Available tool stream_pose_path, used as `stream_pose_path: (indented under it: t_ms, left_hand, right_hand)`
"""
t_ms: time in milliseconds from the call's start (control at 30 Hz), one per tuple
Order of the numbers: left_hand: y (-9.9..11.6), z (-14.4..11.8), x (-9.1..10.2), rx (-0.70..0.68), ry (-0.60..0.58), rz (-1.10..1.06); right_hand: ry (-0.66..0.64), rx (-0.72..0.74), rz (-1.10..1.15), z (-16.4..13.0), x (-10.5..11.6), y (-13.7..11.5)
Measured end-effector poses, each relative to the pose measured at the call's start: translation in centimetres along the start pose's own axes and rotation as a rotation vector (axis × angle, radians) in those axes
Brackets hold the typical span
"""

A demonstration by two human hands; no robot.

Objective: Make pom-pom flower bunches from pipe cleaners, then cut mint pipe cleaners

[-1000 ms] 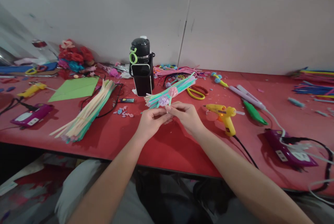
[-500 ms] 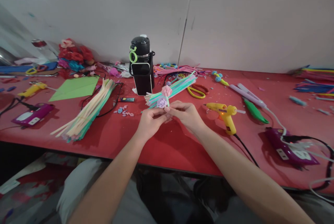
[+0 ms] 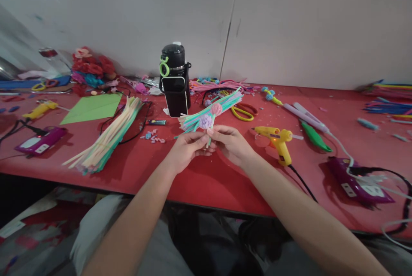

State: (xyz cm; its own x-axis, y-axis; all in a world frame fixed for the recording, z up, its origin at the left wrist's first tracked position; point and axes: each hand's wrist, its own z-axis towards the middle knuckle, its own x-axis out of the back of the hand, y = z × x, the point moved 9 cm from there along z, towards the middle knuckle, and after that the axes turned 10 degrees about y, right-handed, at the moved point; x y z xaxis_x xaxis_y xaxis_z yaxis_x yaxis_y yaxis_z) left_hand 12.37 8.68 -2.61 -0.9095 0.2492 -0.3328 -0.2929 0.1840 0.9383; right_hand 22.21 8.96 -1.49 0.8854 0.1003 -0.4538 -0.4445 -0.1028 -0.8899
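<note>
Over the red tabletop [image 3: 199, 181], near its front edge at centre, both hands meet: left hand [image 3: 188, 149] and right hand [image 3: 231, 143] each pinch the green stem [image 3: 209, 139] of a small pipe-cleaner flower piece, fingertips touching, grip of both clenched on the stem. Two pompom heads top it, a purple pompom [image 3: 205, 122] lower and a pink pompom [image 3: 216, 109] above, held up off the surface. Just behind lies a bundle of teal and pink pipe cleaners [image 3: 225, 105], slanting up-right. Black bottle [image 3: 174, 80] with a green ring stands upright behind the hands. Yellow scissors [image 3: 242, 113] lie right of the bundle. Yellow glue gun [image 3: 278, 143] rests right of the right hand, cord trailing to the front. Pale bundle of sticks [image 3: 107, 136] lies well left, green paper [image 3: 93, 107] beyond it. Purple power strip [image 3: 357, 183] sits far right.
</note>
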Motion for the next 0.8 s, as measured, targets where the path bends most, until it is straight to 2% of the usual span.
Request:
stream_pose_path:
  t_ms: [167, 667, 800]
  left_hand:
    - [0.2, -0.1, 0.0, -0.006, -0.01, -0.053]
    - [-0.1, -0.4, -0.6, 0.109, -0.111, -0.161]
    - [-0.3, -0.7, -1.1, 0.131, -0.196, -0.165]
  right_hand:
    - [-0.077, 0.022, -0.008, -0.3, -0.8, -0.4]
    - [-0.234, 0.063, -0.055, -1.0, -1.6, -0.4]
    - [-0.226, 0.033, -0.013, -0.7, -1.4, 0.0]
